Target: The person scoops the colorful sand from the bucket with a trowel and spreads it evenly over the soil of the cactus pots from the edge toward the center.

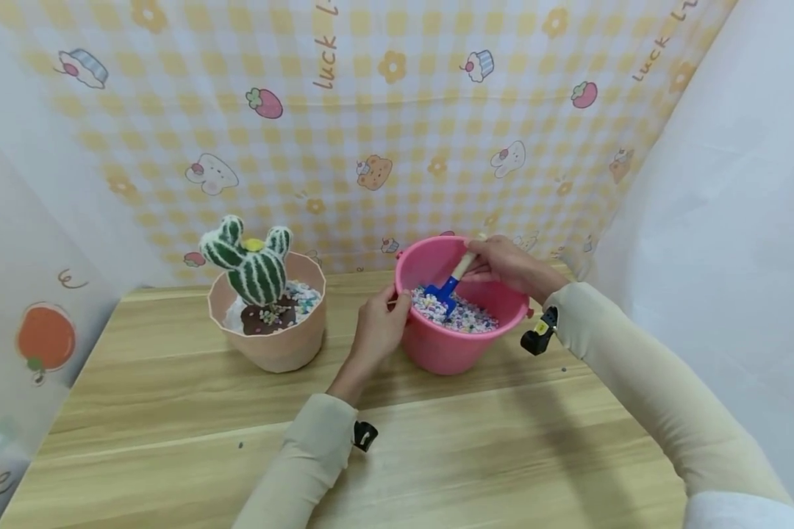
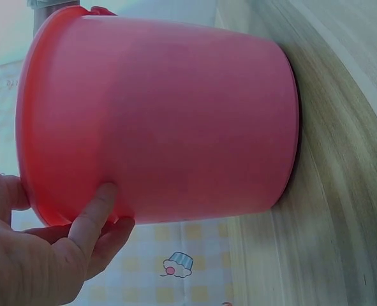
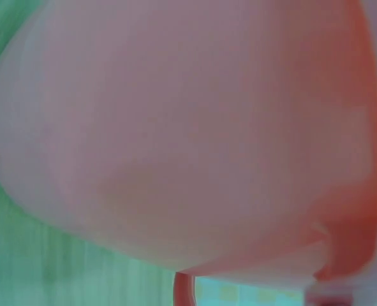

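Observation:
A pink bucket [image 1: 445,354] stands on the table, part filled with small multicoloured pebbles [image 1: 468,317]. My left hand [image 1: 378,327] grips its left rim; in the left wrist view, the thumb is at the rim and the fingers [image 2: 94,217] press the outer wall. Over the bucket's right side, my right hand [image 1: 506,264] holds a small shovel by its pale handle. The shovel's blue blade [image 1: 445,292] dips into the pebbles at a slant. Only the bucket's pink side [image 3: 175,127] fills most of the right wrist view, blurred; the right hand is hidden there.
Left of the bucket, a peach flowerpot [image 1: 290,345] holds a knitted green-and-white cactus [image 1: 258,278], a brown patch and some coloured pebbles. Behind the wooden table [image 1: 437,455] hangs a yellow checked cloth [image 1: 410,132]. A white sheet [image 1: 721,242] borders the right side.

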Motion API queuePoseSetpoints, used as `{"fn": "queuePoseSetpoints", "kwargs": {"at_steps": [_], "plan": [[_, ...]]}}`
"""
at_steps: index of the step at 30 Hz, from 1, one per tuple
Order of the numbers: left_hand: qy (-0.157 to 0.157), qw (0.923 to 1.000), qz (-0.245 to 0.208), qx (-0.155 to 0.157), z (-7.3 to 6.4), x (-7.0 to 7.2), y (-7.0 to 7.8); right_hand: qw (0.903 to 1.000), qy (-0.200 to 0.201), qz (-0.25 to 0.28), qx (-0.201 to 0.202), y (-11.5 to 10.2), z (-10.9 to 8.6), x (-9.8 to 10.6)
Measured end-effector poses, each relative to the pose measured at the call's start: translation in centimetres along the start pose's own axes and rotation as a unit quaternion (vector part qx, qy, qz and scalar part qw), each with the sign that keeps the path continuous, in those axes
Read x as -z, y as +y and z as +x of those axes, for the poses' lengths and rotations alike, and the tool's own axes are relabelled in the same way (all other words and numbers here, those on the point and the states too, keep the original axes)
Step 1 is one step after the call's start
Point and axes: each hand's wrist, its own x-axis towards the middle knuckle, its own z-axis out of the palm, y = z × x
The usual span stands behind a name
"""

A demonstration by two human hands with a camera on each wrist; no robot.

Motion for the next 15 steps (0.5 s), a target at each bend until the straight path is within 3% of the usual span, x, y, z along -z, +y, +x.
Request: {"fn": "queuePoseSetpoints", "kwargs": {"at_steps": [15], "plan": [[-0.004, 0.9999, -0.011, -0.001, -0.11, 0.05, -0.05, 0.9984, 0.030, 0.040, -0.025, -0.88, -0.41, 0.73]]}}
